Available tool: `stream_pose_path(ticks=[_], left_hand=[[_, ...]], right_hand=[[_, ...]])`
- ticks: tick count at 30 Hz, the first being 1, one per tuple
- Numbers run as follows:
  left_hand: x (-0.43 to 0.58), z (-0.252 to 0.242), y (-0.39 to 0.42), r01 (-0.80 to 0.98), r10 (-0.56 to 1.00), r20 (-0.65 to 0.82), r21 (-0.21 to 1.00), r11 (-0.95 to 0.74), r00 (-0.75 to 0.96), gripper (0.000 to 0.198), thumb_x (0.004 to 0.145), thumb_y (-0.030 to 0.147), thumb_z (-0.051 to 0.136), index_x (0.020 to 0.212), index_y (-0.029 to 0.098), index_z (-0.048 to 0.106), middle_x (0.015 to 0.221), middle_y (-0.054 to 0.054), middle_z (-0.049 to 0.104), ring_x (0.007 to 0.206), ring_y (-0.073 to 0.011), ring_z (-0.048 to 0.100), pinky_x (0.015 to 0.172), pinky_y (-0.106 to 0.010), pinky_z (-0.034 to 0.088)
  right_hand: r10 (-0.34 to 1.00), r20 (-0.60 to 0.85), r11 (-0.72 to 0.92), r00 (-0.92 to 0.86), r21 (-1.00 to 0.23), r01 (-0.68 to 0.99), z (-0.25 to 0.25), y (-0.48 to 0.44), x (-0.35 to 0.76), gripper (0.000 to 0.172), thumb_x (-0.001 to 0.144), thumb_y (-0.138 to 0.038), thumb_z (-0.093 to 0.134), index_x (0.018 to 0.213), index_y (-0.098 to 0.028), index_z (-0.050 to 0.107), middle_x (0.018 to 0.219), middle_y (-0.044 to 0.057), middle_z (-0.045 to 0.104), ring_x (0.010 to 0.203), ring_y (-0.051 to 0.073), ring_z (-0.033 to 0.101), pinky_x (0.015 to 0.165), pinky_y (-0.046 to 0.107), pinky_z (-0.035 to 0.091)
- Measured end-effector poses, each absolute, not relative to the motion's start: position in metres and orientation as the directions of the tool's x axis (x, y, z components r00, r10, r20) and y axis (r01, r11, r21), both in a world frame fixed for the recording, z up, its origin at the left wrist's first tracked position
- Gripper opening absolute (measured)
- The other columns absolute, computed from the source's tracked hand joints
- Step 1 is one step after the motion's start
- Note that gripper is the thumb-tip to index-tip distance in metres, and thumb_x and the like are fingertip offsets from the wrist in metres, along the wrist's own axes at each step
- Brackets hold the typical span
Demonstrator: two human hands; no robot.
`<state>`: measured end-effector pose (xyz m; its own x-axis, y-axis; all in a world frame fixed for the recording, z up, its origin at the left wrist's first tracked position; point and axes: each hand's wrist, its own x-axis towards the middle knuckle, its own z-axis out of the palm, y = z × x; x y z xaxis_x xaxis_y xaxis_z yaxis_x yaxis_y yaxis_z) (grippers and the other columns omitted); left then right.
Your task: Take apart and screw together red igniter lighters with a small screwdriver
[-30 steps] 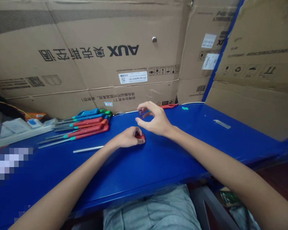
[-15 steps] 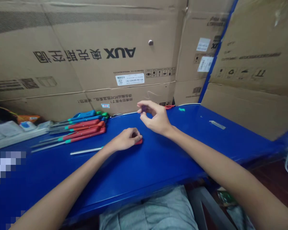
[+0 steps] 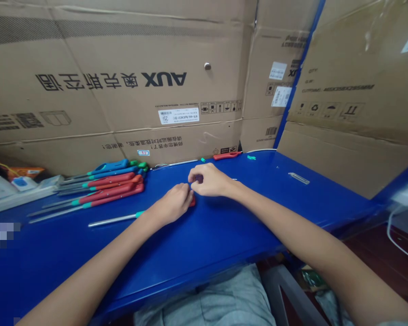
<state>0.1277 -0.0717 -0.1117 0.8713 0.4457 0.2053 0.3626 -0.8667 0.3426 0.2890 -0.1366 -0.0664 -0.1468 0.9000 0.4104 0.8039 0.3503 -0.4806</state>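
Observation:
A long-nozzle lighter point(image 3: 114, 221) lies low over the blue table, its metal tube pointing left. My left hand point(image 3: 172, 202) is closed round its handle; a teal collar and a bit of red show at either side of the hand. Just to the right, my right hand point(image 3: 211, 179) is curled, thumb and fingers drawn together by the handle's red end. Something small and dark may sit in those fingers, but I cannot make it out. Left of my hands is a pile of similar lighters point(image 3: 110, 194) with red and blue handles.
Cardboard sheets point(image 3: 122, 50) wall the back and right of the blue table point(image 3: 177, 267). A white power strip point(image 3: 17, 198) sits at left. Along the back lie a red handle-shaped piece point(image 3: 226, 156) and green bits point(image 3: 251, 157); a clear strip point(image 3: 299, 178) lies farther right.
My right hand has come down and closer to my left hand. The left hand still covers the lighter's handle, its fingers now turned down more. The view has shifted slightly.

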Motion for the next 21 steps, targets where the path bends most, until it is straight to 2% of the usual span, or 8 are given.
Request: stream_pose_path(ticks=[5, 8, 12, 17, 21], left_hand=[[0.129, -0.107, -0.071, 0.439, 0.519, 0.153, 0.369, -0.819, 0.841, 0.028, 0.091, 0.033, 0.027, 0.085, 0.014, 0.047, 0.090, -0.013, 0.058, 0.080, -0.0228, 0.055, 0.074, -0.036, 0.041], [0.129, -0.105, -0.070, 0.498, 0.600, 0.199, 0.392, -0.773, 0.775, 0.032, 0.092, 0.038, 0.025, 0.080, 0.016, 0.046, 0.087, -0.011, 0.058, 0.086, -0.0242, 0.054, 0.076, -0.036, 0.039], [0.128, -0.100, -0.067, 0.555, 0.701, 0.178, 0.490, -0.672, 0.691, 0.035, 0.091, 0.042, 0.027, 0.074, 0.018, 0.046, 0.081, -0.006, 0.058, 0.083, -0.0222, 0.053, 0.073, -0.033, 0.037], [0.127, -0.099, -0.066, 0.502, 0.722, 0.202, 0.596, -0.627, 0.661, 0.035, 0.089, 0.042, 0.027, 0.074, 0.018, 0.046, 0.076, -0.004, 0.054, 0.076, -0.0187, 0.049, 0.068, -0.029, 0.036], [0.127, -0.102, -0.065, 0.441, 0.712, 0.237, 0.645, -0.624, 0.661, 0.038, 0.088, 0.048, 0.026, 0.074, 0.018, 0.044, 0.074, -0.003, 0.051, 0.073, -0.0174, 0.046, 0.068, -0.029, 0.036]], right_hand=[[0.934, 0.299, 0.333, -0.195, -0.532, 0.779, -0.066, -0.139, 0.286, 0.021, 0.066, -0.017, 0.058, 0.085, -0.014, 0.066, 0.080, 0.002, 0.065, 0.073, 0.012, 0.056, 0.067, 0.024, 0.042], [0.931, 0.314, 0.344, -0.186, -0.585, 0.735, -0.065, -0.138, 0.287, 0.018, 0.069, -0.020, 0.062, 0.085, -0.012, 0.064, 0.080, 0.002, 0.064, 0.073, 0.011, 0.056, 0.068, 0.023, 0.042], [0.926, 0.316, 0.356, -0.206, -0.552, 0.754, -0.068, -0.135, 0.289, 0.018, 0.066, -0.017, 0.065, 0.083, -0.013, 0.062, 0.079, 0.001, 0.064, 0.072, 0.010, 0.055, 0.067, 0.022, 0.040], [0.925, 0.328, 0.351, -0.191, -0.549, 0.758, -0.072, -0.138, 0.284, 0.011, 0.078, -0.022, 0.061, 0.081, -0.012, 0.063, 0.079, 0.002, 0.065, 0.071, 0.010, 0.055, 0.067, 0.022, 0.037], [0.907, 0.373, 0.386, -0.196, -0.549, 0.741, -0.071, -0.139, 0.277, 0.014, 0.082, -0.022, 0.054, 0.081, -0.012, 0.064, 0.074, 0.001, 0.064, 0.066, 0.008, 0.053, 0.063, 0.021, 0.036]])
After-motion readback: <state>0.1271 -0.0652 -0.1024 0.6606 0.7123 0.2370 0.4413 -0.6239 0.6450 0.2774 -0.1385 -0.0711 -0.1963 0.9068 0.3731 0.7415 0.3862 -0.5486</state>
